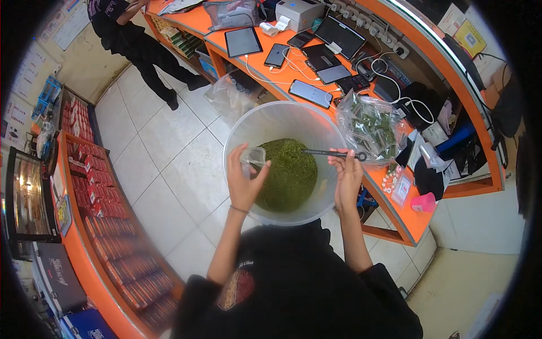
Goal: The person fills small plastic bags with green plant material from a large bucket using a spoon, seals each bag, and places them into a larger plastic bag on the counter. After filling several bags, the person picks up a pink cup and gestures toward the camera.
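Observation:
A large translucent plastic tub (243, 127) stands in front of my body, with a heap of green chopped herb or powder (285, 181) in its bottom. My left hand (244, 181) is closed around a small clear plastic cup (256, 155) above the left side of the tub. Between the fingers of my right hand (347, 175) is a thin black measuring spoon (333, 153), held level over the right rim. Its far end points left, over the green heap. Whether the cup holds anything is too small to tell.
An orange counter (271, 79) curves behind the tub, bearing phones, a tablet (243, 42), cables and a label printer (299, 14). A clear bag of green leaves (370, 121) and a pink cup (423, 202) lie right. Another person (141, 45) stands far left, near shelves of red boxes (101, 181).

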Demonstrator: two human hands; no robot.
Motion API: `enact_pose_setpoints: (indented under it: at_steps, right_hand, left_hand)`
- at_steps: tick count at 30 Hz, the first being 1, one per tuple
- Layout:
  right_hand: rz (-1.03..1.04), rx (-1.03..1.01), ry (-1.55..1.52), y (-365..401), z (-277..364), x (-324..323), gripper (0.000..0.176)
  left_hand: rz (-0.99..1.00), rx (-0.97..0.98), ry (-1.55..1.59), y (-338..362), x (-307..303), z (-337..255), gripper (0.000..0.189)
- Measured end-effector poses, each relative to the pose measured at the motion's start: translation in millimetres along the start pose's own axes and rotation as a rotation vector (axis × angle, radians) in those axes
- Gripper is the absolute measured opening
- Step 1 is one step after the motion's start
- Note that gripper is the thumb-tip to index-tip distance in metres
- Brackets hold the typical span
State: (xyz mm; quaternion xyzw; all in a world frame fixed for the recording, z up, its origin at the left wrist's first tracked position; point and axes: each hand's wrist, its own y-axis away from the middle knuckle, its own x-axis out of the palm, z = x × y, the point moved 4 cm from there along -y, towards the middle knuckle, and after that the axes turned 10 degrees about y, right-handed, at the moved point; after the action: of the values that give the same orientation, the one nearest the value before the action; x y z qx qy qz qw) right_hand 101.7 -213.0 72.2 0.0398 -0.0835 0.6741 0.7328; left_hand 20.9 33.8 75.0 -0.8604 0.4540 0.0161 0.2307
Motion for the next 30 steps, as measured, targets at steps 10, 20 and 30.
enact_pose_setpoints:
  at_steps: [10, 20, 30]
  right_hand:
    - [0.371, -0.89, 0.546, 73.7, 60.8, 57.6, 0.015]
    - [0.623, 0.033, 0.824, 48.7, -15.6, 29.6, 0.022]
    - [0.428, -0.407, 0.735, 20.9, -18.5, 73.1, 0.015]
  left_hand:
    - [0.176, 0.0, -0.099, 1.3, 18.8, 2.1, 0.078]
    - [0.158, 0.042, -0.001, 0.0, 16.0, -1.6, 0.084]
    - [0.394, 0.236, -0.064, 6.6, 16.6, -2.5, 0.05]
